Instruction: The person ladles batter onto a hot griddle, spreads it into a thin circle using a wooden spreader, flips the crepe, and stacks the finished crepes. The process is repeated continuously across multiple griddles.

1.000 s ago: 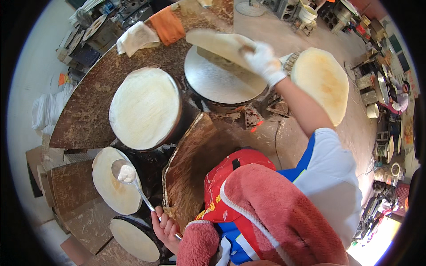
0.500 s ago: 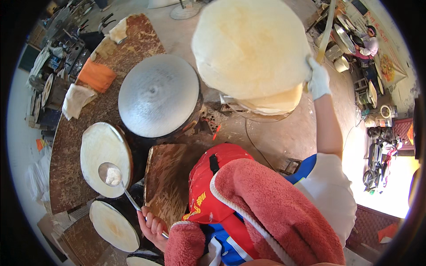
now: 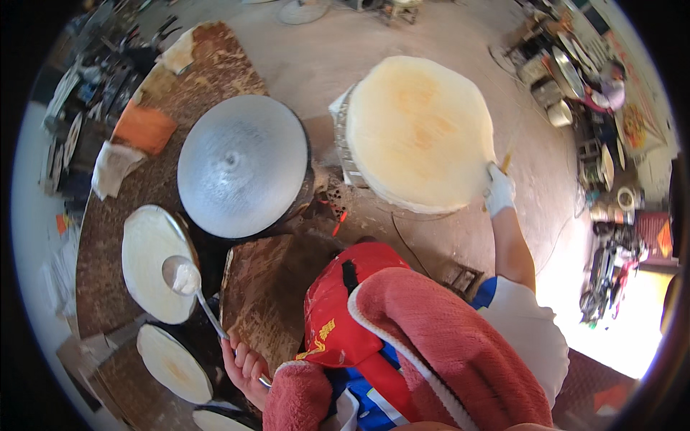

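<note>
In my left hand (image 3: 243, 359) is a metal ladle (image 3: 188, 279) with white batter, held over a pale flatbread (image 3: 144, 258) on a griddle. My right hand (image 3: 499, 187), in a white glove, is closed on a thin yellowish stick (image 3: 508, 161) at the right edge of a stack of round flatbreads (image 3: 406, 136); whether its fingers also pinch the top one is unclear. Left of the stack sits a bare round metal griddle (image 3: 259, 165). Another flatbread (image 3: 174, 365) lies on a griddle at the lower left.
A curved stained board (image 3: 215, 72) carries an orange cloth (image 3: 144, 126) and a white cloth (image 3: 115, 165). A brown panel (image 3: 255, 273) stands by my body. A cable (image 3: 402, 237) crosses the floor. A co-worker (image 3: 609, 90) is among equipment at the right, with a two-wheeler (image 3: 604, 266) near a bright doorway.
My right hand has lifted a flatbread off the middle griddle, swung it rightward and lowered it onto the stack. The middle griddle is now bare. My left hand still holds the ladle.
</note>
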`<state>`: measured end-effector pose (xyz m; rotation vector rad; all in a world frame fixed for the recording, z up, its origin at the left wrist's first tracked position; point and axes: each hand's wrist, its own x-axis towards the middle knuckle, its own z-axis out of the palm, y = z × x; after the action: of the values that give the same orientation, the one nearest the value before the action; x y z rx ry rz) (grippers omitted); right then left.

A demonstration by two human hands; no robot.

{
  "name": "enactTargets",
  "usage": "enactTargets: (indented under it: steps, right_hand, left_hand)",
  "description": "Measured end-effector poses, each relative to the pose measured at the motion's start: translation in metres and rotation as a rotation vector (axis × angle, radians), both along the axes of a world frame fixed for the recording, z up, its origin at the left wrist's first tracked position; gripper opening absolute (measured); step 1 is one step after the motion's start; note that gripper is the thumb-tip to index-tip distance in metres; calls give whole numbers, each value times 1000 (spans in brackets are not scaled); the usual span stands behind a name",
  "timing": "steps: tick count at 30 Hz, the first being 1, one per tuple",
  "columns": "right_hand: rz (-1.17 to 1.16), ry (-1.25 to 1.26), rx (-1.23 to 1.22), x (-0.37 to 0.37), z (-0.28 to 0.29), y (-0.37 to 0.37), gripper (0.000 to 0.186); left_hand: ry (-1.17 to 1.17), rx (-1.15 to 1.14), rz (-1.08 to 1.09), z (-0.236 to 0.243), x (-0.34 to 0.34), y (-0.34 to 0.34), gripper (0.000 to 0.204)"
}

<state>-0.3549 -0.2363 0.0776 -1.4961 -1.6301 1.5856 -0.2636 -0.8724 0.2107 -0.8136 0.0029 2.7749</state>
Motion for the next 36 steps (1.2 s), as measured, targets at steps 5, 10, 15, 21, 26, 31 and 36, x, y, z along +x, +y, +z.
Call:
enactTargets:
  steps: [5,10,15,21,26,31,36]
  right_hand:
    - [130,156,179,14,-22,27,42]
    - [311,-151,497,-59,39,6,53]
    - [1099,251,746,-160,62,-205,26]
    - [2396,435,262,-10,75,-465,32]
    - [3271,322,404,227,75,-488,34]
    - [3997,501,887,418,47,-483,38]
    - [4136,815,1471,572,-3,-430,36]
  left_hand:
    - [-48,50,62,-11,20,8,31]
    - [41,35,235,-26,73,11,32]
    - [77,-3,495,-29,167,36,35]
    - [-95,-385,872,-66,322,99,42]
    - [-526,-405,1351,-98,453,275,35]
    - [-912,11,1571,-153,518,427,39]
    - [-819,206,1560,-233,606,544,38]
